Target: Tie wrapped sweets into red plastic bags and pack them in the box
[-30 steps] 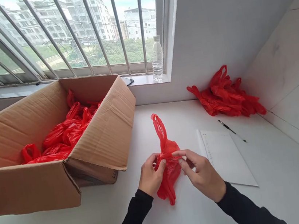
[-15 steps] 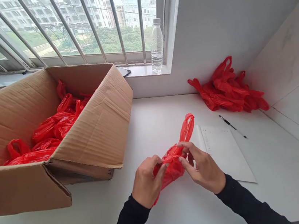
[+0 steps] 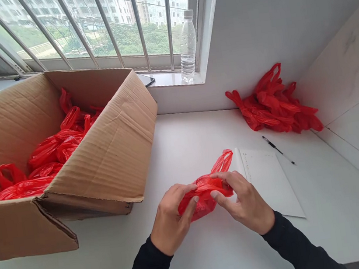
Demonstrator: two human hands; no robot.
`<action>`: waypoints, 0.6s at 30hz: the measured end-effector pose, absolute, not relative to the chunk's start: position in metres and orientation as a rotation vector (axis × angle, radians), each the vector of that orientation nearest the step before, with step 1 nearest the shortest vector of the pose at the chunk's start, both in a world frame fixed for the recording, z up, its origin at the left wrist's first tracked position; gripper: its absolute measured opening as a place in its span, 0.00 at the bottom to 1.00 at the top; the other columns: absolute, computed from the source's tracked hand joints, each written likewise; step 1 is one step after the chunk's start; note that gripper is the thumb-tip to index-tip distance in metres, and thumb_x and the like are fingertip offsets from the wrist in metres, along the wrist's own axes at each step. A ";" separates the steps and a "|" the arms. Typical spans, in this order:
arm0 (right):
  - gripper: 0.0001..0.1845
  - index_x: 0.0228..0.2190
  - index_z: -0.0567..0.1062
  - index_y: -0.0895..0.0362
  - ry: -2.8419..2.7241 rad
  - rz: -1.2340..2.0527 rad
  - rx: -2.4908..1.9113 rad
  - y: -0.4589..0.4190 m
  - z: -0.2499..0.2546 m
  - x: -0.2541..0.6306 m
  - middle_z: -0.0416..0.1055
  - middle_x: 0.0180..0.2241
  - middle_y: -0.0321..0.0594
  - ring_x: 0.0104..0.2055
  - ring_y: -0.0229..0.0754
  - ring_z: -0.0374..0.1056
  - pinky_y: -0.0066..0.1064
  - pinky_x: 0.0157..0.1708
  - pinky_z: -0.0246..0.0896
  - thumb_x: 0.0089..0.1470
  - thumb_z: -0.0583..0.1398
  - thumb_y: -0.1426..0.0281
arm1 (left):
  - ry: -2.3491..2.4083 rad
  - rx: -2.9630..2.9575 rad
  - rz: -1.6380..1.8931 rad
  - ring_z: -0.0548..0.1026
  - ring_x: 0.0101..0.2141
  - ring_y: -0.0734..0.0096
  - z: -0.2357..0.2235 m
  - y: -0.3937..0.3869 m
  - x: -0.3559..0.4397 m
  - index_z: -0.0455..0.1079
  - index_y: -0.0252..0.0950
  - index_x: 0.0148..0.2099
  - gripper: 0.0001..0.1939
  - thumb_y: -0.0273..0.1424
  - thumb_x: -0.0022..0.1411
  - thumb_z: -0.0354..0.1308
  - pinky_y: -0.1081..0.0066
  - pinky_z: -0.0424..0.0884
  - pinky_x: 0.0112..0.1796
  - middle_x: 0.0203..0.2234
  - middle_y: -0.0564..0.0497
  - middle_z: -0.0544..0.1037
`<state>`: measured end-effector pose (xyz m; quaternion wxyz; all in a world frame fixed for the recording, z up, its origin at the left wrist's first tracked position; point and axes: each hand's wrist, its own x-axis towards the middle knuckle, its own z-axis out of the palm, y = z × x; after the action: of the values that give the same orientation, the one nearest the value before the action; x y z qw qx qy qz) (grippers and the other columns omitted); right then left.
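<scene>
Both my hands hold one crumpled red plastic bag (image 3: 203, 191) just above the white table (image 3: 186, 138). My left hand (image 3: 171, 221) pinches its left side with thumb and fingers closed. My right hand (image 3: 246, 203) grips its right side, fingers curled over the top. One bag handle sticks out toward the upper right, over the edge of a white sheet of paper (image 3: 270, 182).
An open cardboard box (image 3: 102, 153) with several red bags inside stands at the left. A heap of red bags (image 3: 273, 104) lies against the back wall at right. A black pen (image 3: 277, 150) lies beyond the paper. A water bottle (image 3: 186, 45) stands on the windowsill.
The bag has been bunched lower and flatter between my hands. Its handle, upright a second ago, now leans to the right. The view has tilted down slightly.
</scene>
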<state>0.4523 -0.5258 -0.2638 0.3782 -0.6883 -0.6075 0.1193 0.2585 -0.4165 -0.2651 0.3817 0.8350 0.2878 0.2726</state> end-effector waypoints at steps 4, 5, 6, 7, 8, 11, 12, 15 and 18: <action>0.08 0.37 0.72 0.52 -1.405 0.278 -1.762 -0.528 -0.269 0.457 0.71 0.30 0.36 0.30 0.42 0.62 0.36 0.32 0.61 0.66 0.55 0.64 | 0.816 2.106 0.775 0.76 0.36 0.68 -0.260 -0.416 0.256 0.74 0.39 0.42 0.08 0.35 0.69 0.55 0.69 0.69 0.39 0.34 0.52 0.79; 0.08 0.38 0.72 0.52 -1.316 0.273 -1.785 -0.531 -0.271 0.461 0.71 0.30 0.36 0.30 0.42 0.63 0.35 0.31 0.61 0.65 0.55 0.63 | 0.848 2.088 0.803 0.75 0.35 0.69 -0.258 -0.414 0.254 0.74 0.39 0.40 0.09 0.35 0.70 0.54 0.69 0.68 0.38 0.33 0.52 0.78; 0.09 0.39 0.72 0.52 -1.239 0.270 -1.805 -0.534 -0.273 0.465 0.71 0.31 0.37 0.32 0.43 0.64 0.35 0.31 0.62 0.65 0.55 0.62 | 0.872 2.069 0.828 0.75 0.34 0.69 -0.257 -0.414 0.251 0.73 0.39 0.39 0.09 0.35 0.70 0.54 0.70 0.68 0.37 0.32 0.53 0.77; 0.09 0.39 0.72 0.52 -1.186 0.269 -1.819 -0.537 -0.274 0.468 0.71 0.33 0.38 0.34 0.44 0.66 0.36 0.32 0.64 0.65 0.54 0.61 | 0.887 2.052 0.848 0.74 0.33 0.70 -0.256 -0.413 0.250 0.72 0.39 0.37 0.10 0.35 0.71 0.53 0.70 0.68 0.37 0.31 0.53 0.77; 0.10 0.40 0.72 0.51 -1.164 0.269 -1.822 -0.539 -0.275 0.471 0.71 0.35 0.39 0.38 0.46 0.67 0.37 0.35 0.65 0.65 0.54 0.61 | 0.890 2.040 0.860 0.74 0.34 0.70 -0.256 -0.413 0.249 0.71 0.39 0.37 0.11 0.35 0.71 0.52 0.70 0.68 0.37 0.31 0.53 0.76; 0.09 0.42 0.71 0.51 -1.181 0.277 -1.791 -0.541 -0.272 0.468 0.72 0.41 0.40 0.46 0.47 0.67 0.40 0.46 0.65 0.63 0.56 0.61 | 0.835 2.046 0.843 0.75 0.40 0.69 -0.256 -0.417 0.253 0.71 0.40 0.45 0.08 0.34 0.71 0.53 0.69 0.69 0.42 0.39 0.52 0.77; 0.10 0.43 0.71 0.50 -1.193 0.305 -1.777 -0.540 -0.270 0.465 0.72 0.42 0.39 0.46 0.47 0.67 0.39 0.46 0.65 0.62 0.58 0.61 | 0.803 2.059 0.825 0.75 0.43 0.68 -0.256 -0.419 0.255 0.71 0.41 0.50 0.09 0.34 0.69 0.55 0.69 0.69 0.44 0.42 0.51 0.77; 0.10 0.41 0.72 0.50 -1.257 0.412 -1.727 -0.535 -0.262 0.453 0.72 0.37 0.36 0.39 0.44 0.68 0.36 0.41 0.65 0.60 0.61 0.59 | 0.722 2.101 0.789 0.75 0.44 0.66 -0.255 -0.422 0.260 0.72 0.43 0.51 0.13 0.35 0.64 0.62 0.68 0.69 0.45 0.44 0.51 0.76; 0.10 0.33 0.72 0.52 -1.257 0.463 -1.676 -0.533 -0.258 0.450 0.68 0.30 0.34 0.32 0.40 0.62 0.33 0.35 0.60 0.63 0.59 0.59 | 0.729 2.095 0.826 0.74 0.39 0.67 -0.252 -0.421 0.258 0.75 0.41 0.39 0.05 0.34 0.66 0.59 0.68 0.68 0.42 0.36 0.52 0.77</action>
<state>0.4504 -0.5333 -0.2584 0.4777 -0.6864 -0.5145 0.1895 0.2579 -0.4215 -0.2524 0.3778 0.8195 0.2851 0.3230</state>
